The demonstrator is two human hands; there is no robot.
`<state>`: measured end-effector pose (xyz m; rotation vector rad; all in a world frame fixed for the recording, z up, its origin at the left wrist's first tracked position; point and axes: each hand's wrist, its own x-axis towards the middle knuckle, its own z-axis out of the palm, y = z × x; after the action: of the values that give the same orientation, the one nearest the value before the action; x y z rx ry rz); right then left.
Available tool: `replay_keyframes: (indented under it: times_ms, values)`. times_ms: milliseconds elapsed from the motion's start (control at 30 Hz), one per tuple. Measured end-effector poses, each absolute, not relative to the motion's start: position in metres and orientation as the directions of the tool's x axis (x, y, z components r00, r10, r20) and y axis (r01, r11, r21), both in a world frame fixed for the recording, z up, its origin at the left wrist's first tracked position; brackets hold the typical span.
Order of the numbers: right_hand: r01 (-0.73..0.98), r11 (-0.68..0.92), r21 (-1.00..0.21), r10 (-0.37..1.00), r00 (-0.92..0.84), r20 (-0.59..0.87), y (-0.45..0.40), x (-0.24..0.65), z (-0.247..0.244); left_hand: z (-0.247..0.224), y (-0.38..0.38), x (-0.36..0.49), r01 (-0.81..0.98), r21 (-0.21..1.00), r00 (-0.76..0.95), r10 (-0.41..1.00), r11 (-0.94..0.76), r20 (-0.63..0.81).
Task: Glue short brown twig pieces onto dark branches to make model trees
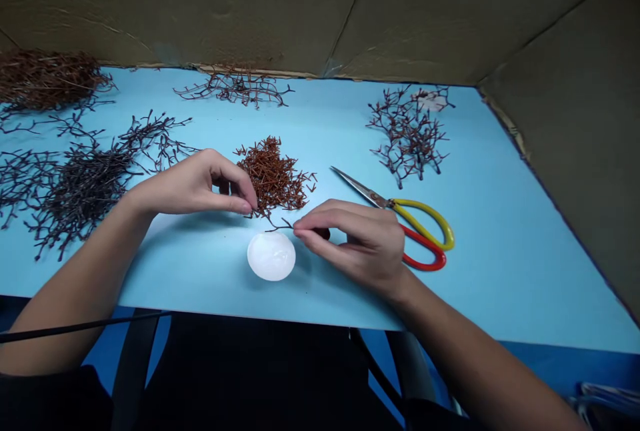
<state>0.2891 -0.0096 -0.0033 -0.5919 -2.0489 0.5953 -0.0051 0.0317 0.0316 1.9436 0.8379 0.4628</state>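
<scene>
Right hand (360, 247) pinching a brown twig (283, 226), left hand (195, 184) seemingly pinching its end, white disc (271, 256) near blue board edge (260, 317)

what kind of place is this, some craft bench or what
Probably a makeshift craft bench: cardboard walls surround a light blue work surface, which holds heaps of brown twig-like pieces and a pair of scissors with red and yellow handles.

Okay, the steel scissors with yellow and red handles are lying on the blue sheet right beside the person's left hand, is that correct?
Not quite: the steel scissors with yellow and red handles lie on the blue sheet beside the person's right hand, not the left hand. The head view shows this.
</scene>
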Motion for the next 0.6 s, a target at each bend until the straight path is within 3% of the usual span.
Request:
replay_keyframes:
  times_ms: [167,600]
  values:
    - [0.130,0.806,-0.578,0.547,-0.539,0.641,-0.0116,0.2900,-0.0035,0.0234,0.0337,0.0018,0.350,0.876,0.738,0.674,-0.332,-0.039]
    - [0.096,0.836,-0.540,0.486,-0.586,0.648,-0.0115,0.2874,-0.0066,0.0254,0.0338,-0.0019,0.336,0.887,0.639,0.769,-0.315,0.031]
